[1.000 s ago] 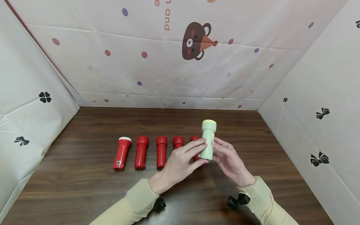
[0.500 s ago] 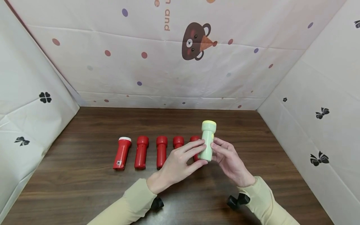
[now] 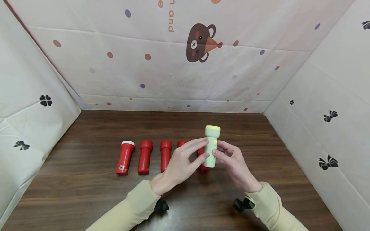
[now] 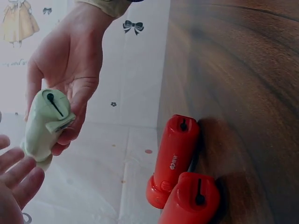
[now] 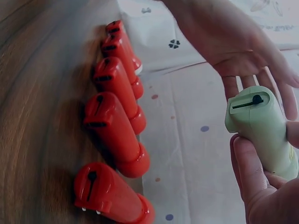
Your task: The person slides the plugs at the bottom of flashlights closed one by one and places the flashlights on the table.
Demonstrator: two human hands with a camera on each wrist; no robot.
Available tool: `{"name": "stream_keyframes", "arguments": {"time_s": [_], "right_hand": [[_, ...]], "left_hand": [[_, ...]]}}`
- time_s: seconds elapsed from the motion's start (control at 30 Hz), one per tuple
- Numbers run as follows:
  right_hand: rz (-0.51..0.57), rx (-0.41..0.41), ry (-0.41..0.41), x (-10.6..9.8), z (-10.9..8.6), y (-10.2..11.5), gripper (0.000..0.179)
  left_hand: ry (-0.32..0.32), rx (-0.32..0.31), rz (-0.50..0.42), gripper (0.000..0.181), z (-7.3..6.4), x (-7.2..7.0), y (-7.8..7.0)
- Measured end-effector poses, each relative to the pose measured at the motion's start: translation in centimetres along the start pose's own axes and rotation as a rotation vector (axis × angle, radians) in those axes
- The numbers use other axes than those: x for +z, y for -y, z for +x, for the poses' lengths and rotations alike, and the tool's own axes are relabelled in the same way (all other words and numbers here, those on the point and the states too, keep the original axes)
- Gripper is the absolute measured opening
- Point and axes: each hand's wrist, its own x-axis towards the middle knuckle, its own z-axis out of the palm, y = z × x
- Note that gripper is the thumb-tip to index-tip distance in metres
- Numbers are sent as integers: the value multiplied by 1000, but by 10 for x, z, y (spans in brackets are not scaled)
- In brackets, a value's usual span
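A pale green flashlight [image 3: 212,150] with a yellow rim is held above the table, its wide head pointing up and away. My right hand [image 3: 235,165] pinches its lower body from the right, thumb in front. On the other side my left hand [image 3: 177,163] has its fingers fairly straight, fingertips right at the flashlight's side. A dark keyhole-shaped slot marks the flashlight's end [image 4: 55,103] in the left wrist view, with a small piece jutting out beside it. The right wrist view shows the left palm [image 5: 233,42] spread behind the flashlight.
Several red flashlights lie in a row on the dark wooden table [image 3: 86,192]. The leftmost red flashlight [image 3: 125,157] has a white rim; my left hand partly covers those at the right end. Printed white cloth [image 3: 162,77] walls the table at the back and sides.
The green flashlight has shifted slightly left and toward me and turned, so its yellow switch faces forward more. My left fingers and thumb have loosened from around it.
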Motion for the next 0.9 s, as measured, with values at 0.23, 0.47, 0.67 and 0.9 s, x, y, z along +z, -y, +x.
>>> {"name": "stream_keyframes", "arguments": {"time_s": [0.23,0.47,0.67,0.9], "right_hand": [[-121,-9,-32,4,-2,1,46],[-261,-72,-41,6,-3,-1,44],[-379,-114,-81,9,-5,-4,45],[-443,-129,-96,9,-6,-4,47]], "left_hand": [[-85,-9,43,50,6,2,-2],[-98,-33,85,52,12,2,-2],[-96,-25,127,53,17,1,-2],[-58,-11,157,54,24,-2,-1]]}}
